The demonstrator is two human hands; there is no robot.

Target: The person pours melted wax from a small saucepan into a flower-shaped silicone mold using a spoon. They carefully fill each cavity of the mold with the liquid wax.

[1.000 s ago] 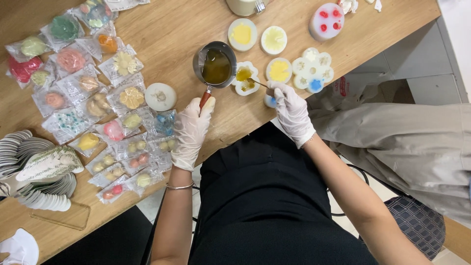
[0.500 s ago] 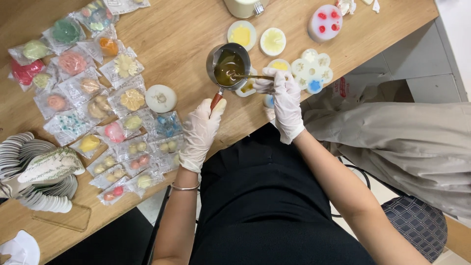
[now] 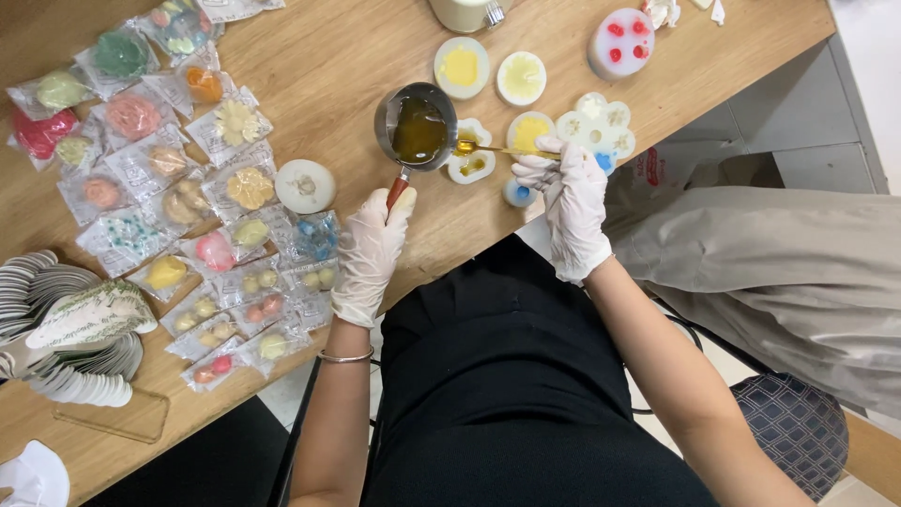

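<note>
— Wooden table [image 3: 357, 56] fills the head view, seen from above. What's each of the hands doing?

— Both wear white gloves. The left hand [image 3: 368, 253] is closed around the reddish handle of a small metal pot [image 3: 416, 125], gripping it near the table's near edge. The pot holds a dark amber liquid and sits toward the middle of the table.

— And the other?

— The right hand [image 3: 574, 207] pinches a thin stick [image 3: 507, 150] between its fingers. The stick runs leftward, and its far tip lies at the rim of the pot, just over a small white flower mould [image 3: 472, 164] with yellowish fill.

— What lies around them?

— Beside the right hand is a white multi-cavity mould [image 3: 601, 127], one cavity blue. Further back stand two round moulds with pale yellow fill [image 3: 462, 68], and a pale one with red spots [image 3: 620, 42] near the far right corner. A round white disc [image 3: 305, 185] lies just left of the pot handle.

— And the left side of the table?

— Many clear packets of coloured shaped pieces [image 3: 169, 178], spread in rows from the far left corner down toward the near edge. Past them, at the left edge, fans a stack of white card pieces [image 3: 56, 319].

— Anyone else?

— A person's grey-trousered leg [image 3: 779, 272] shows at the right, off the table.
</note>
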